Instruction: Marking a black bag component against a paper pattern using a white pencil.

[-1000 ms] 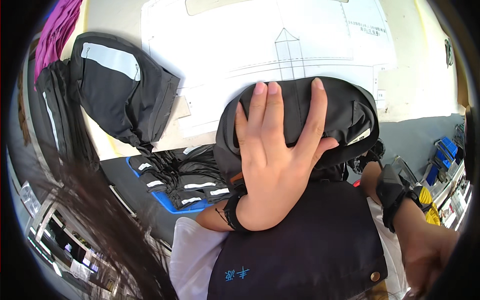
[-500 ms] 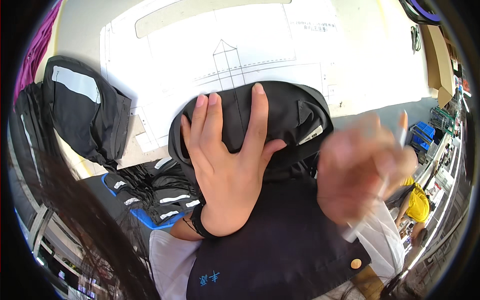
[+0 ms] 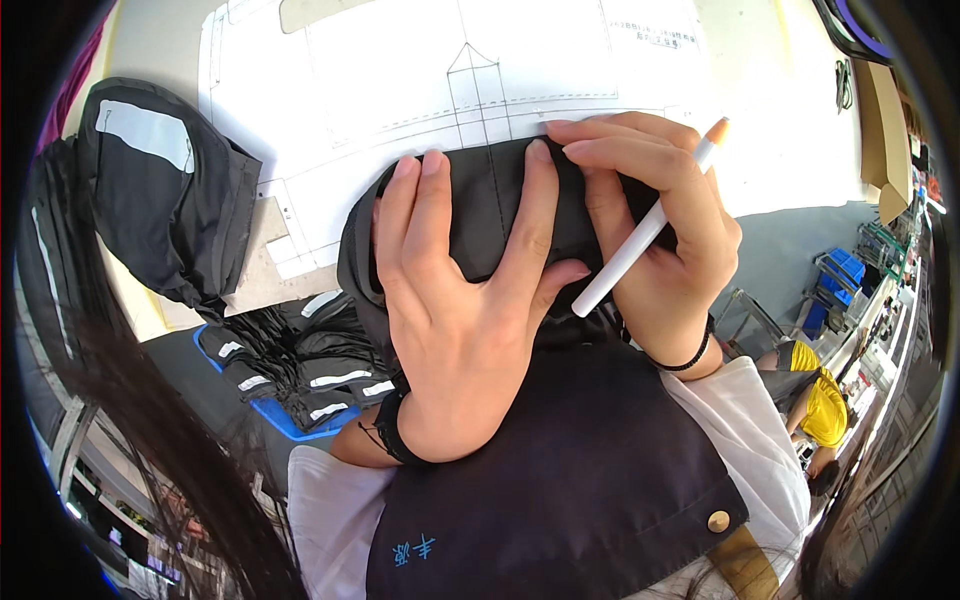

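Observation:
Black sewn fabric (image 3: 473, 215) lies over the lower edge of a white paper pattern (image 3: 400, 70) with drawn lines. A thin line runs down the cloth below the pattern's pointed strip. My left hand (image 3: 460, 325) presses flat on the cloth, fingers spread, its fingertips near the upper edge. At the cloth's upper right edge, my right hand (image 3: 680, 225) touches it with bent fingers. A white pen (image 3: 625, 262) with an orange end slants through that hand, held by the fingers. What its thumb grips is partly hidden.
A black fabric piece with a white patch (image 3: 215, 215) lies at the left of the table. Below the table edge, a blue bin (image 3: 290, 420) holds several black pieces. A cardboard box (image 3: 880, 140) stands at the right; a person in yellow (image 3: 825, 410) is beyond.
My right hand, blurred and off to the right before, has come left and up onto the cloth's edge with the pen. My left hand has stayed pressed on the cloth, which shifted slightly upward.

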`<state>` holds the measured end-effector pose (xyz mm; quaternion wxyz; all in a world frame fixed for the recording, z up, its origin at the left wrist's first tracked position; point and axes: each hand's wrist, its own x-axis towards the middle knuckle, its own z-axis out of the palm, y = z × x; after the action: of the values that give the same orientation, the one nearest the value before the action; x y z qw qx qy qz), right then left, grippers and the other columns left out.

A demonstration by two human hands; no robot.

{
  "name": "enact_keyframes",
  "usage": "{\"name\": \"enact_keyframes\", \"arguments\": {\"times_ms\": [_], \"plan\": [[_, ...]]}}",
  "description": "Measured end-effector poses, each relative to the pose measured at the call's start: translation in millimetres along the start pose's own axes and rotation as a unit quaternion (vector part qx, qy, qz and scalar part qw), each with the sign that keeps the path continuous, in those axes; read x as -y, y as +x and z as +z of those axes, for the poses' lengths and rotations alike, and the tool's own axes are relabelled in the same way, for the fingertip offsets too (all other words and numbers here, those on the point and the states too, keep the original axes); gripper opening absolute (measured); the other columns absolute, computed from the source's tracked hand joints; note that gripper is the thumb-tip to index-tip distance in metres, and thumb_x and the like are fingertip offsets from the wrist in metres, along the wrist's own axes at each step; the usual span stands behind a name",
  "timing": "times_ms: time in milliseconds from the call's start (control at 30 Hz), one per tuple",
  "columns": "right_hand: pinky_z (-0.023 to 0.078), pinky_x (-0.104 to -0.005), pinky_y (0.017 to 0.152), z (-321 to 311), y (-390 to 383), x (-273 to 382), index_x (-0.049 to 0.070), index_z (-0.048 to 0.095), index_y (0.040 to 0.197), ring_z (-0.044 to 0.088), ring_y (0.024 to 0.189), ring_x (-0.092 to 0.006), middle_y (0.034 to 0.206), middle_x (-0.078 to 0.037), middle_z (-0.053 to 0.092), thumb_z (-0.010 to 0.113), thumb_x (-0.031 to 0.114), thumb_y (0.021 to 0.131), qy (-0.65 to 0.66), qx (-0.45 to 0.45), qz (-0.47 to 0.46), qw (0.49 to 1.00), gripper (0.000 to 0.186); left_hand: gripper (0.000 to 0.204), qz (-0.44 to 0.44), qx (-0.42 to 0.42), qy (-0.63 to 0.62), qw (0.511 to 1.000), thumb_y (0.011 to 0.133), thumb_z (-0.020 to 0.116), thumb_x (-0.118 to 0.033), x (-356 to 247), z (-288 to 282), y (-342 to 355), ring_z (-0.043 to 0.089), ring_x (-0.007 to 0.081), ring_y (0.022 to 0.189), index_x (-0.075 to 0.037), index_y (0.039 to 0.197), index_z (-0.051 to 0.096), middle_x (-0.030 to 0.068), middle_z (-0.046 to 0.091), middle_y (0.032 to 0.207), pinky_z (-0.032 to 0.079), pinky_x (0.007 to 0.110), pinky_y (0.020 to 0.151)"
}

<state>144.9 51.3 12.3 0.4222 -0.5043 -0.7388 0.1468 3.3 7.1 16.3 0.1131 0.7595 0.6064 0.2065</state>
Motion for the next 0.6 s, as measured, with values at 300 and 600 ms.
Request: {"name": "enact_keyframes", "arguments": {"times_ms": [300, 600], "plan": [[0.050, -0.0301, 0.074, -5.4, 2.7, -1.8, 0.001, 0.063, 0.088, 0.063, 0.083, -0.0222, 0.087, -0.010, 0.071, 0.066, -0.018, 0.070, -0.015, 0.033, -0.021, 0.999, 0.026, 0.047, 0.000, -0.003, -0.010, 1.000, 0.087, 0.059, -0.043, -0.4, -0.1, 1.6, 0.037, 0.0391, 0.125, -0.017, 0.126, 0.063, 0.0191, 0.036, 0.132, 0.035, 0.050, 0.103], [0.050, -0.0295, 0.073, -3.6, -0.3, -1.9, 0.001, 0.062, 0.087, 0.063, 0.083, -0.0220, 0.086, -0.010, 0.071, 0.065, -0.018, 0.070, -0.009, 0.025, 0.003, 1.000, 0.025, 0.047, 0.008, -0.002, 0.018, 1.000, 0.090, 0.055, -0.045, 0.0, 1.8, 0.3, 0.036, 0.0386, 0.125, -0.017, 0.127, 0.062, 0.0195, 0.035, 0.132, 0.035, 0.051, 0.104]]}}
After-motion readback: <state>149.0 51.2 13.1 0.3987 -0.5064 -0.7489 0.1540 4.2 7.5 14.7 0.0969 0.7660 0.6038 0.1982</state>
